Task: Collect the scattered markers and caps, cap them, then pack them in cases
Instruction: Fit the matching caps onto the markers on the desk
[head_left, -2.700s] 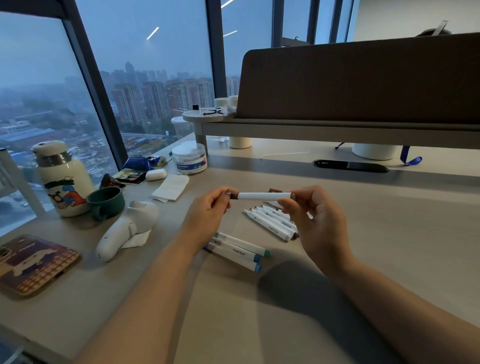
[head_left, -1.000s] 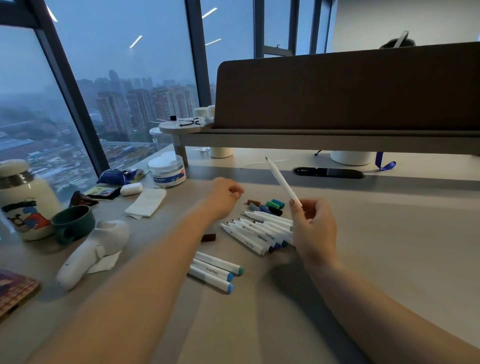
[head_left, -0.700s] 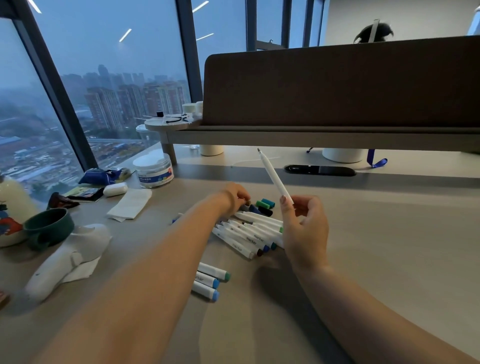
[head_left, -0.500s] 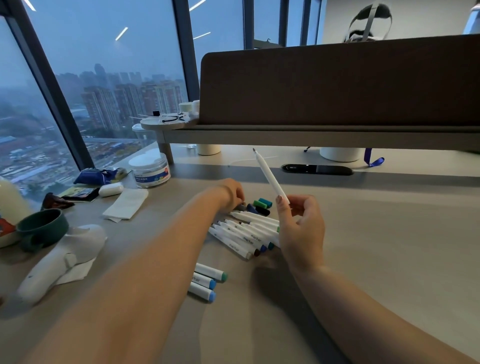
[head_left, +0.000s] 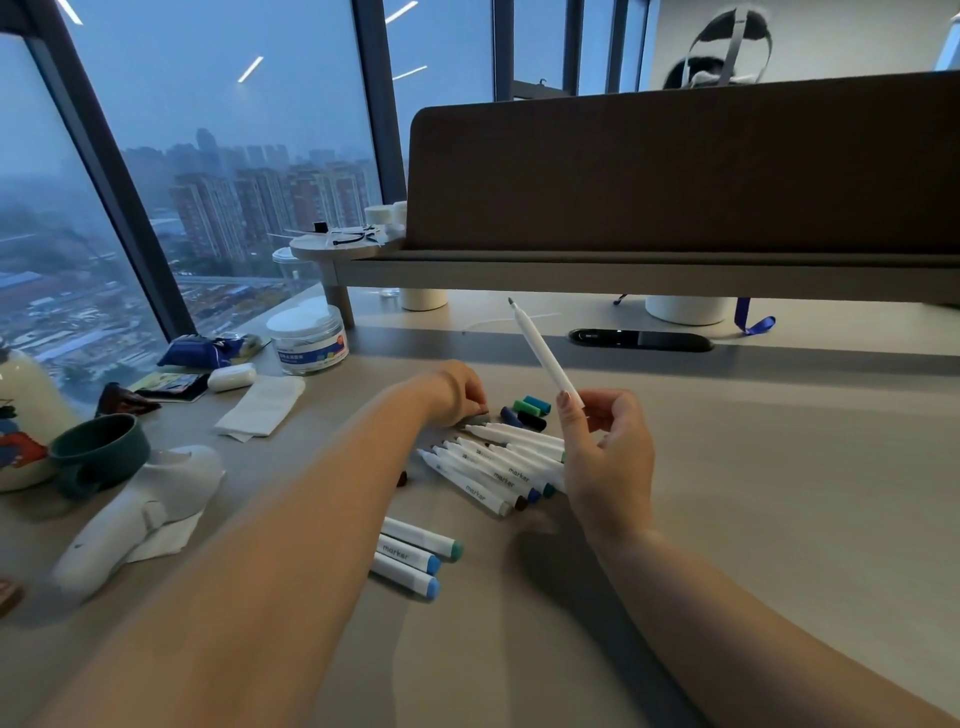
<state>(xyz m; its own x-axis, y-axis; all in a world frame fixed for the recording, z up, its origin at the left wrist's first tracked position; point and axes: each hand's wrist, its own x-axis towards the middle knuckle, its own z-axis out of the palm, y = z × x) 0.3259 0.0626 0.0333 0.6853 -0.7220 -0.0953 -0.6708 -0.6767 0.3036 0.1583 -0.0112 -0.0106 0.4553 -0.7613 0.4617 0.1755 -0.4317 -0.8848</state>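
My right hand (head_left: 605, 457) pinches an uncapped white marker (head_left: 540, 348), tip pointing up and away. My left hand (head_left: 457, 392) reaches over the desk with fingers curled at the loose caps; a small dark cap shows at its fingertips. More caps (head_left: 527, 411), green, teal, blue and black, lie just right of it. Several uncapped white markers (head_left: 493, 470) lie side by side between my hands. Three capped markers (head_left: 415, 556) rest nearer me, beside my left forearm. A single dark cap (head_left: 402, 478) lies by that forearm.
On the left stand a green mug (head_left: 96, 457), a white handheld device (head_left: 135, 519) on a tissue, a folded tissue (head_left: 262, 410), a white earbud case (head_left: 232, 376) and a clear jar (head_left: 306, 340). A raised shelf with a dark divider panel (head_left: 675, 171) spans the back.
The capped marker I held in both hands has been put down. My right hand now holds an uncapped marker upright, while my left hand has reached forward to the caps.
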